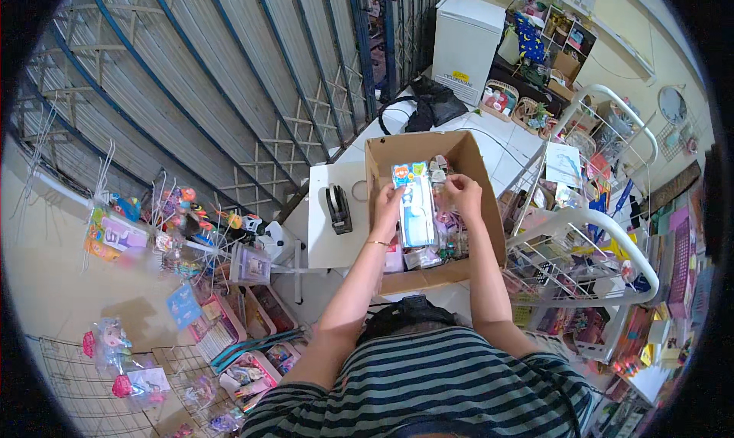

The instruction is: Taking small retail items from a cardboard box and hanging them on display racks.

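Note:
My left hand (pixel 388 208) grips the left edge of a flat blue-and-white package (pixel 417 212) with cartoon figures at its top. The package is held over an open cardboard box (pixel 489 208). To its right, my right hand (pixel 465 195) is closed in a pinch; what its fingertips hold, if anything, is too small to make out. Just beyond those fingertips lie small whitish pieces (pixel 438 169). Beneath both hands, the box contains several small wrapped goods (pixel 453 239), partly hidden by the package.
Left of the box, a black tape dispenser (pixel 338 210) stands on a white tabletop (pixel 325 250). A white wire rack (pixel 581 247) full of goods stands close on the right. Trays of small items (pixel 252 373) sit at lower left, and a folding metal gate (pixel 229 78) lies beyond.

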The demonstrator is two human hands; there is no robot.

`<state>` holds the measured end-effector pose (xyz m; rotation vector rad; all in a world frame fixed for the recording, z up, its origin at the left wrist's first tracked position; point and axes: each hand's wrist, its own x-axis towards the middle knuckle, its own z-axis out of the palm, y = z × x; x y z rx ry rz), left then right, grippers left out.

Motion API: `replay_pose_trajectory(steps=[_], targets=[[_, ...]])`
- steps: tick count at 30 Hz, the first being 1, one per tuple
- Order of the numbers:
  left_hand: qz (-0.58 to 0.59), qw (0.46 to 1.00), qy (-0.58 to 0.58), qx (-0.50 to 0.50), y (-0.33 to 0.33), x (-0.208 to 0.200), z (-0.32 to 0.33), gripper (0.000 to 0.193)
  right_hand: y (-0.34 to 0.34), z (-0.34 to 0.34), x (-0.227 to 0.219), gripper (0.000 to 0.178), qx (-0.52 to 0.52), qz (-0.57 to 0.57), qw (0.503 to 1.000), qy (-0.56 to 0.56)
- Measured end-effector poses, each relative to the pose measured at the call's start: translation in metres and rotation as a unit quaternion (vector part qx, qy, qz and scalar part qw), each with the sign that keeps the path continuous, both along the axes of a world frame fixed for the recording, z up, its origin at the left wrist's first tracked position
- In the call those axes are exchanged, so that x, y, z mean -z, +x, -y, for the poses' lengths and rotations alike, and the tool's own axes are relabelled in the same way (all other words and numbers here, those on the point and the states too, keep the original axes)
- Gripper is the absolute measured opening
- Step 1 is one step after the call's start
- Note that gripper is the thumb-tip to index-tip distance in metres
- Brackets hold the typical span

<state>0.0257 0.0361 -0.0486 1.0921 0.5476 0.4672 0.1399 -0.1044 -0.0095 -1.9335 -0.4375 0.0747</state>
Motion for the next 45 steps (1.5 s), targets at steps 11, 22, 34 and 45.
replay_pose_trajectory(steps=[11, 22, 34, 45], targets=[[0.094, 0.989, 0.048, -0.107, -0.089, -0.068, -0.062, 0.020, -0.060, -0.057, -0.070, 0.018, -0.161, 0.082, 0.980, 0.079], [0.129, 0.946, 0.128, -0.269, -0.239, -0.140, -0.147, 0.018, -0.188, -0.200, -0.110, 0.015, -0.330, -0.152, 0.881, 0.304], [0.140, 0.824, 0.276, -0.474, -0.394, -0.191, -0.223, 0.018, -0.351, -0.338, -0.173, 0.022, -0.524, -0.135, 0.797, 0.269], [0.154, 0.747, 0.371, -0.529, -0.429, -0.239, -0.256, 0.016, -0.402, -0.396, -0.212, 0.027, -0.570, -0.148, 0.765, 0.262]])
